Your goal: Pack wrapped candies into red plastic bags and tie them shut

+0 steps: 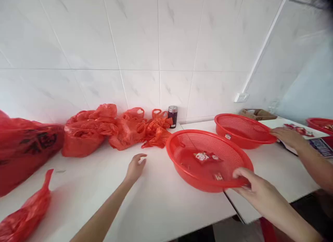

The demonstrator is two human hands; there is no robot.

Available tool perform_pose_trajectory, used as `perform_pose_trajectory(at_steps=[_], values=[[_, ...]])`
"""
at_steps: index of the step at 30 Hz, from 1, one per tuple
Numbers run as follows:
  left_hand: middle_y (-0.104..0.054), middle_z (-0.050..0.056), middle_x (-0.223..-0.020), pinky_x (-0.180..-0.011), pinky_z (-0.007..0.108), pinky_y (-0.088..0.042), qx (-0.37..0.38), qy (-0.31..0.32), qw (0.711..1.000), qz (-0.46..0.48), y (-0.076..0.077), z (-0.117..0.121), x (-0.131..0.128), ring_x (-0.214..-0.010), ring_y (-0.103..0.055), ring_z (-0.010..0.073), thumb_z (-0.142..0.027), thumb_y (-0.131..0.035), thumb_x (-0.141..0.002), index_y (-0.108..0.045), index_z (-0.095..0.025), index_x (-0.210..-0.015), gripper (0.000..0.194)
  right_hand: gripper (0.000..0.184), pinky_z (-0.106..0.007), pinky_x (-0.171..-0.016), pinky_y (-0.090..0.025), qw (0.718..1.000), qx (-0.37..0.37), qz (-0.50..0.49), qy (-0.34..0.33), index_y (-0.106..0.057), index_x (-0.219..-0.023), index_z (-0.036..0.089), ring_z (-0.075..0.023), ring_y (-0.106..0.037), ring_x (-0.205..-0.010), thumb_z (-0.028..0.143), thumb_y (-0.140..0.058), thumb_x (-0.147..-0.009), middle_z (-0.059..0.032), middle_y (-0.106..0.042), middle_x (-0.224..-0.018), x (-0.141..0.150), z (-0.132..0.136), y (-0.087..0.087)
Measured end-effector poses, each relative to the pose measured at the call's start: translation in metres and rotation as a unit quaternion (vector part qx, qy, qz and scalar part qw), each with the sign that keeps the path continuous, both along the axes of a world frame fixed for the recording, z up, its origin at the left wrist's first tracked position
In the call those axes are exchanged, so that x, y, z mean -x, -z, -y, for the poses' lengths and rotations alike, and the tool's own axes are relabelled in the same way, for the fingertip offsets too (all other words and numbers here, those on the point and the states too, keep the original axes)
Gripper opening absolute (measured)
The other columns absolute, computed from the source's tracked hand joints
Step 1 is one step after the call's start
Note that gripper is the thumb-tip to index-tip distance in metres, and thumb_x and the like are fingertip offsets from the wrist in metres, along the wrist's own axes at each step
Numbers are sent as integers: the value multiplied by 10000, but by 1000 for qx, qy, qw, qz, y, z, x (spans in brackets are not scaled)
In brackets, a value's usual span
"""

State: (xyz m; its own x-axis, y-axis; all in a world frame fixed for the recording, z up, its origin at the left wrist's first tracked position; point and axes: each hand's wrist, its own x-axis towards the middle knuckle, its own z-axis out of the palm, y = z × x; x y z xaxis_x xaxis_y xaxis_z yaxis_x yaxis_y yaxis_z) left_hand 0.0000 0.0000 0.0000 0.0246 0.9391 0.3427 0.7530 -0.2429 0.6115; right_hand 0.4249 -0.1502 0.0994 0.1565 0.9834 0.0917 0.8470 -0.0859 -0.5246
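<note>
My right hand (248,182) grips the near right rim of a round red plastic basket (187,174), thumb over the edge and fingers underneath. Inside the basket lie a few small red-and-white packets (202,156). My left hand (136,165) is above the white table (145,207), left of the basket and apart from it, with thumb and fingers apart and nothing between them. Beyond it, crumpled red plastic bags (127,132) lie along the wall.
A second red basket (243,131) stands behind on the right, a co-worker's hand (288,136) at its rim. A dark tumbler (172,117) and a cardboard box (257,113) are by the wall. At left are a full red bag (28,148) and a tied red bag (28,210).
</note>
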Motion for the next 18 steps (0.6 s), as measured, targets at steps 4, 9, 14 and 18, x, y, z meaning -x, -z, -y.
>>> perform_pose_trajectory(at_steps=[4, 9, 14, 18], values=[[-429, 78, -1465, -1118, 496, -258, -24, 19, 1000, 4, -10, -41, -44, -1393, -288, 325, -178, -609, -782, -709, -245, -1026, 272, 445, -316, -790, -546, 994, -64, -91, 3, -543, -1103, 276, -222, -663, -934, 541, -595, -748, -53, -604, -1216, 25, -5, 20], [-643, 129, -1206, -1046, 547, -309, -16, 11, 997, 73, -32, -57, -58, -1228, -495, 333, -185, -639, -757, -695, -186, -995, 245, 513, -275, -675, -558, 971, -82, -224, 11, -524, -1235, 251, -179, -667, -754, 534, -570, -809, -71, -670, -1043, 74, 11, 33], [-676, 69, -1030, -941, 408, -417, -24, -7, 981, 191, -52, 2, -35, -1013, -595, 253, -345, -557, -846, -639, -224, -942, 175, 333, -249, -605, -516, 958, -38, -269, -96, -635, -968, 224, -171, -634, -721, 518, -517, -865, -59, -669, -891, 125, 7, 45], [-603, 13, -818, -694, 299, -477, 47, -4, 941, 336, -54, 74, -14, -743, -588, 173, -422, -559, -858, -526, -217, -916, 216, 309, -265, -715, -512, 936, -27, -310, -164, -631, -983, 219, -193, -633, -896, 485, -502, -895, -73, -665, -997, 160, -27, 55]])
